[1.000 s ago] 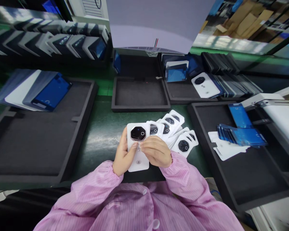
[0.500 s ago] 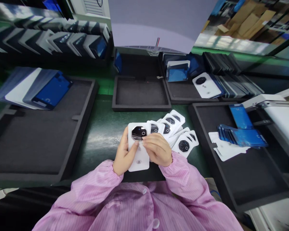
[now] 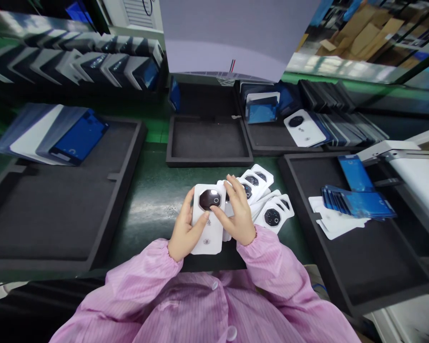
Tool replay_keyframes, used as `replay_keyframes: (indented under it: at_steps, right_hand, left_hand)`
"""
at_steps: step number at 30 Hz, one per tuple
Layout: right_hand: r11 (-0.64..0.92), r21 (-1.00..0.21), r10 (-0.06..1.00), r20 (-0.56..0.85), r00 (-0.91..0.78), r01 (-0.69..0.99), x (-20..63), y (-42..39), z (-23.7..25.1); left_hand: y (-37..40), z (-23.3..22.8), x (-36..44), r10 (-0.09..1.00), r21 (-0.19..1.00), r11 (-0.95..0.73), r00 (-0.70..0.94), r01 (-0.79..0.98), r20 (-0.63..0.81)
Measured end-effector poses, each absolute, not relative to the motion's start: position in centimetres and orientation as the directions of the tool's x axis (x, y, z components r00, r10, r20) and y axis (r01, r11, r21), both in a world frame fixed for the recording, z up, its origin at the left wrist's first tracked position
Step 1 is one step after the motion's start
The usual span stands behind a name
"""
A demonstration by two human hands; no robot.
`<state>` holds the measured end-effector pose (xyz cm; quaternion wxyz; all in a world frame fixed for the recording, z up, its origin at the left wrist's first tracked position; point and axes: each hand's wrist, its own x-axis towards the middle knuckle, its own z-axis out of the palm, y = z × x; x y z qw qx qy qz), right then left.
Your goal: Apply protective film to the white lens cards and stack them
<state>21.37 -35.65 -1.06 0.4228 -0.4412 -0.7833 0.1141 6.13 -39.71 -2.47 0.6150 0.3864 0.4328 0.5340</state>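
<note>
A dark green, glossy worktop (image 3: 153, 190) runs between a broad black foam-lined tray (image 3: 50, 209) at left and a long black tray (image 3: 375, 267) at right, the latter bearing a spread of glossy blue rectangular sheets (image 3: 370, 204). Near the front edge, between the two hands, is a white rectangular panel with rounded corners (image 3: 207, 233), its dark octagonal window (image 3: 207, 199) face up. The left hand (image 3: 184, 231) grips it by the left side, thumb across the face. The right hand (image 3: 240, 218) has its thumb at the window's lower edge (whether pressing or merely resting, I cannot tell) and its fingers spread apart, over a fanned pile of similar white panels (image 3: 262, 220) just beside. The step in hand looks like close handling around the window; the next move, I judge, calls for a steady left grip and a light right thumb.
</note>
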Motion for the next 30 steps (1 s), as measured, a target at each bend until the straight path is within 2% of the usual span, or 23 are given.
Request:
replay_keyframes:
  at_steps: [3, 6, 9, 12, 15, 18, 21, 23, 26, 28, 30]
  right_hand:
    - [0.466, -0.722, 0.88, 0.437, -0.184, 0.512, 21.5, -35.6, -1.2]
    - [0.333, -0.86, 0.937, 0.346, -0.039, 0.385, 22.2, -35.2, -1.4]
    - [0.353, -0.894, 0.89, 0.412, 0.195, 0.277, 23.8, -34.2, -1.2]
    - [0.354, -0.88, 0.83, 0.451, 0.328, 0.315, 26.0, -33.1, -1.1]
    - [0.214, -0.826, 0.871, 0.403, 0.282, 0.521, 27.5, -32.2, -1.6]
    - [0.11, -0.622, 0.894, 0.402, 0.196, 0.775, 27.4, -31.8, -2.4]
    - [0.13, -0.476, 0.863, 0.486, 0.137, 0.87, 26.1, -32.0, -2.4]
    - [0.289, -0.495, 0.806, 0.587, 0.07, 0.819, 24.9, -32.6, -1.8]
    - [0.572, -0.557, 0.732, 0.678, -0.069, 0.602, 23.2, -33.6, -1.0]
    - [0.586, -0.628, 0.77, 0.629, -0.11, 0.512, 22.4, -34.2, -0.8]
    - [0.49, -0.725, 0.853, 0.514, -0.093, 0.483, 22.0, -34.5, -0.9]
  left_hand:
    - [-39.7, -2.2, 6.1, 0.985, 0.926, 0.17, 0.087, -0.336, -0.15]
    - [-39.6, -2.2, 6.0, 0.991, 0.94, 0.132, 0.033, -0.315, -0.128]
    - [-39.2, -2.3, 5.7, 0.992, 0.946, 0.076, -0.074, -0.314, -0.104]
    - [-38.8, -2.3, 5.4, 0.982, 0.929, 0.115, -0.103, -0.352, -0.161]
    - [-38.4, -2.2, 5.1, 0.973, 0.912, 0.148, -0.107, -0.382, -0.203]
    - [-38.4, -2.1, 5.1, 0.973, 0.913, 0.158, -0.097, -0.376, -0.208]
    - [-38.5, -2.2, 5.4, 0.979, 0.925, 0.163, -0.06, -0.343, -0.195]
    - [-38.8, -2.4, 5.7, 0.984, 0.945, 0.151, -0.042, -0.29, -0.17]
    - [-39.4, -2.9, 6.0, 0.993, 0.981, 0.118, -0.004, -0.153, -0.12]
    - [-39.8, -3.2, 6.1, 0.998, 0.997, 0.058, 0.022, -0.05, -0.057]
    - [-40.0, -3.5, 6.1, 0.999, 0.998, -0.027, 0.034, 0.053, 0.025]
